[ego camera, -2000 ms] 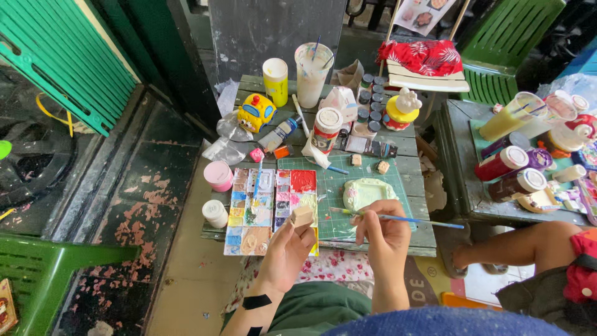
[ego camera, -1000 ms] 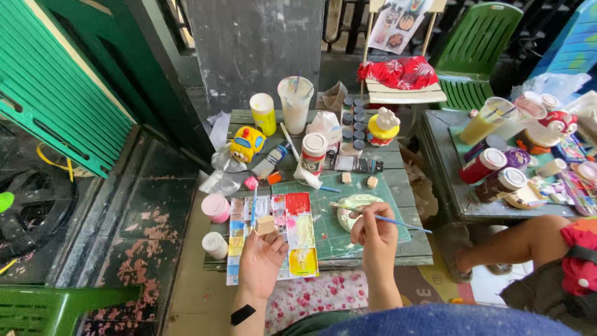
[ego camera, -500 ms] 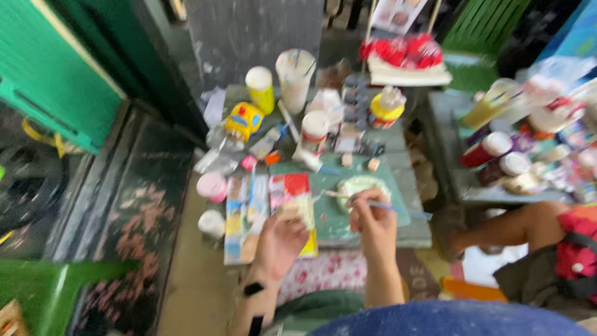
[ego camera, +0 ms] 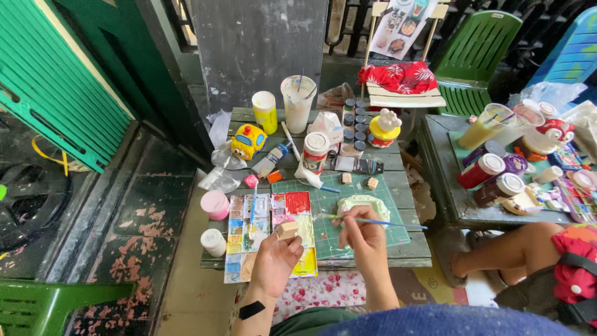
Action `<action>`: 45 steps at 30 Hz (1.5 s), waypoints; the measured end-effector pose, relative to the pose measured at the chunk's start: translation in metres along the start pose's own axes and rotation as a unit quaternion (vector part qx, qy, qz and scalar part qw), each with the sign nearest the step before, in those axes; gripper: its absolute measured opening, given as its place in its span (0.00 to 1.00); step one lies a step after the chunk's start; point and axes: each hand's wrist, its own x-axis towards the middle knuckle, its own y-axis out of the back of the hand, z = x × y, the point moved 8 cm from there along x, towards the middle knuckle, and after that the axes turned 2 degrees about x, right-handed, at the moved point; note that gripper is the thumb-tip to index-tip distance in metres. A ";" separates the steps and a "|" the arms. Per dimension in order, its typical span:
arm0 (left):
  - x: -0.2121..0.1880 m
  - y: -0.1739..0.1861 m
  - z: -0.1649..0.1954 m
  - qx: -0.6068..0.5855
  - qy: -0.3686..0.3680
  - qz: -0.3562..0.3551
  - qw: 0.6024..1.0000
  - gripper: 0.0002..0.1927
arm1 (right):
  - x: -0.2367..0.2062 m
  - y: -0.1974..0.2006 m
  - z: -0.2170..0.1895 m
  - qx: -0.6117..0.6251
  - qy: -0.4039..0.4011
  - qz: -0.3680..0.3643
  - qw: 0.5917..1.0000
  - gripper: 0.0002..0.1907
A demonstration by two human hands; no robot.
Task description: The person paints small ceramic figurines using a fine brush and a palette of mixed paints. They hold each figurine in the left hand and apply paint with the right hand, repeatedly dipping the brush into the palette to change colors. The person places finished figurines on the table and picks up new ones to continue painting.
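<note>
My left hand (ego camera: 275, 261) holds a small tan plaster piece (ego camera: 287, 230) over the paint palette (ego camera: 249, 224), whose wells hold many colours, with a red patch at its top right. My right hand (ego camera: 364, 235) grips a thin blue-handled paintbrush (ego camera: 379, 221) that lies almost level, its bristle end pointing left toward the palette. Just beyond that hand a pale green plaster figure (ego camera: 362, 203) rests on the green cutting mat (ego camera: 329, 199). The mat and palette lie on a small wooden table (ego camera: 404, 186).
A pink cup (ego camera: 215, 204), white jar (ego camera: 213, 242), yellow toy car (ego camera: 249, 141), yellow cup (ego camera: 265, 111), water cup with brushes (ego camera: 298, 102) and small paint pots (ego camera: 353, 124) crowd the table. Another person's leg (ego camera: 516, 249) is at right, beside a second table (ego camera: 448, 180) with jars.
The view has steadied and pulled back after a blurred tilt. My left hand now lifts the tan piece over the palette. My right hand keeps the brush near the green figure.
</note>
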 end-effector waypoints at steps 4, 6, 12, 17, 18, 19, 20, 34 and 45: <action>0.004 0.008 0.005 0.013 -0.016 0.004 1.000 0.19 | 0.003 0.027 -0.022 -0.023 0.094 0.117 0.988 0.02; 0.007 0.013 0.007 0.023 -0.013 0.021 0.999 0.20 | 0.000 0.037 -0.029 0.041 0.138 0.164 0.976 0.03; 0.022 0.020 -0.006 0.017 0.023 0.097 0.995 0.18 | 0.003 0.000 -0.032 -0.035 0.064 0.058 0.996 0.03; 0.013 -0.013 -0.042 -0.064 0.123 -0.009 0.990 0.15 | -0.004 -0.015 -0.048 0.020 0.040 0.040 0.998 0.02; 0.013 -0.013 -0.043 -0.008 0.124 0.009 0.992 0.15 | -0.006 -0.013 -0.051 -0.013 0.039 0.042 0.998 0.04; 0.012 -0.021 -0.042 -0.001 0.113 -0.015 0.993 0.16 | -0.010 -0.013 -0.051 -0.048 0.040 0.047 0.997 0.05; 0.009 -0.026 -0.042 0.001 0.110 -0.024 0.994 0.18 | -0.012 -0.014 -0.053 -0.012 0.069 0.036 0.997 0.05; -0.013 -0.035 -0.044 0.012 0.095 -0.073 0.993 0.22 | -0.055 -0.010 -0.017 0.059 0.070 -0.011 0.996 0.03; -0.017 -0.051 -0.034 -0.003 0.078 -0.117 0.990 0.24 | -0.049 0.002 -0.020 0.039 0.067 -0.046 0.996 0.05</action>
